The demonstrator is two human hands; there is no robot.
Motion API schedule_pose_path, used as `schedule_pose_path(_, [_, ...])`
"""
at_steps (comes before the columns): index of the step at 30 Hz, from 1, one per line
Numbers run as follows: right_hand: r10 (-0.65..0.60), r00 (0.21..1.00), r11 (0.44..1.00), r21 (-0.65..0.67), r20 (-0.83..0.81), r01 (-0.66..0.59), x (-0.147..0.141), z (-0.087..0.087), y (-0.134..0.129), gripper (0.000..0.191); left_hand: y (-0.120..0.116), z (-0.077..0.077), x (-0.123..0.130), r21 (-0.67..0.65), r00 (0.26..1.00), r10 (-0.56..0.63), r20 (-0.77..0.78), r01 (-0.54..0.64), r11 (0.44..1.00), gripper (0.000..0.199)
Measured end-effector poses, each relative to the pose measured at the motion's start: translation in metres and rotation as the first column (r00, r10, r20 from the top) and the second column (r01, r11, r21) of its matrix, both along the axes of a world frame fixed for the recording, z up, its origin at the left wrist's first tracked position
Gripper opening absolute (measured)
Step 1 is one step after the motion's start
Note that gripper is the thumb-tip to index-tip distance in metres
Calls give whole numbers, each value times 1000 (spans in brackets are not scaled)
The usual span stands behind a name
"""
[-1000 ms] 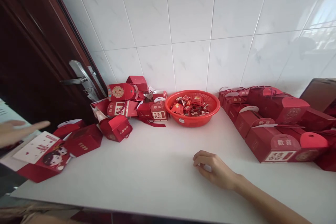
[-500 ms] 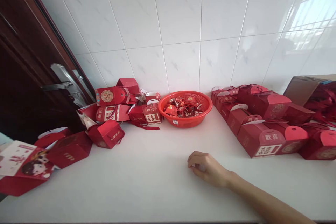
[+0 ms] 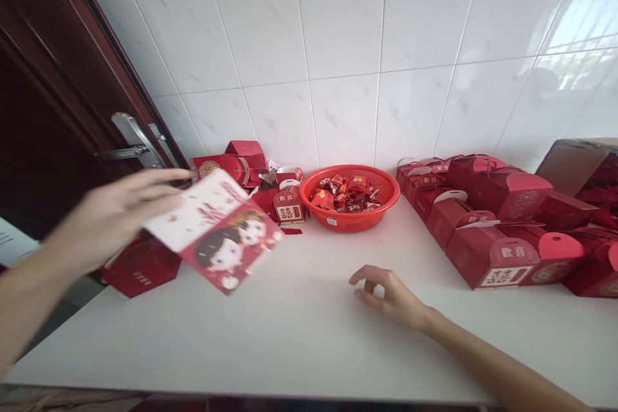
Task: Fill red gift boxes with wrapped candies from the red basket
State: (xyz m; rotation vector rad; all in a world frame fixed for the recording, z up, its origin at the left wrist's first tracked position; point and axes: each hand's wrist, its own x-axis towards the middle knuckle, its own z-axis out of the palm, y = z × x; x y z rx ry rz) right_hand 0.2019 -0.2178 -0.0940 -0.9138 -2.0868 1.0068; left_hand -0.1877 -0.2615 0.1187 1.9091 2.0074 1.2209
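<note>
At the left, my left hand (image 3: 120, 212), blurred by motion, grips the white upper flap of a red and white box (image 3: 226, 238) with cartoon faces on it. The box hangs tilted above the white table (image 3: 299, 328). My right hand (image 3: 383, 296) rests near the middle of the table, fingers curled but apart, with nothing in it. Behind it, by the wall, stands a red-orange plastic basket (image 3: 350, 221) holding small red-wrapped packets (image 3: 342, 194).
Red boxes (image 3: 487, 254) stand in rows at the right, with an open cardboard carton (image 3: 570, 167) behind them. More red boxes (image 3: 290, 205) lie left of the basket. A dark red box (image 3: 145, 267) sits beneath my left forearm's side. A brown door (image 3: 58, 77) is at the left.
My left hand has come into view and has lifted the cartoon box from the far left toward the middle. My right hand's fingers have opened a little. The view has shifted slightly left.
</note>
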Motion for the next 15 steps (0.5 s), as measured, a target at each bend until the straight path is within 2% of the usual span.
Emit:
schedule_pose_path(1, [-20,999,1000,-24,-38,19,-1,4,1,22,13,-5,19,-33,992,-108,59,110,993,69])
schedule_pose_path(3, [-30,991,997,-72,-129,21,-3,10,3,37,34,-20,61,-109,922,-359,147,376,920,73])
schedule_pose_path(4, [-15,984,996,-86,-178,-1,-3,12,4,46,41,-29,80,-115,873,-459,165,479,870,67])
schedule_pose_path(6, [42,964,994,-90,-262,-68,-4,14,6,61,51,-44,112,-94,794,-588,155,604,791,48])
schedule_pose_path(8, [98,948,989,-78,-303,-127,-2,13,8,70,58,-58,132,-69,747,-650,137,662,746,39])
schedule_pose_path(10, [106,952,990,-63,-288,-129,1,11,9,72,64,-68,140,-62,728,-676,116,685,726,38])
schedule_pose_path(13, [97,959,991,-67,-267,-119,8,9,11,79,74,-80,142,-46,723,-686,78,690,722,38])
schedule_pose_path(15, [121,952,983,-102,-282,-155,12,9,12,87,79,-87,142,-22,728,-682,75,685,728,38])
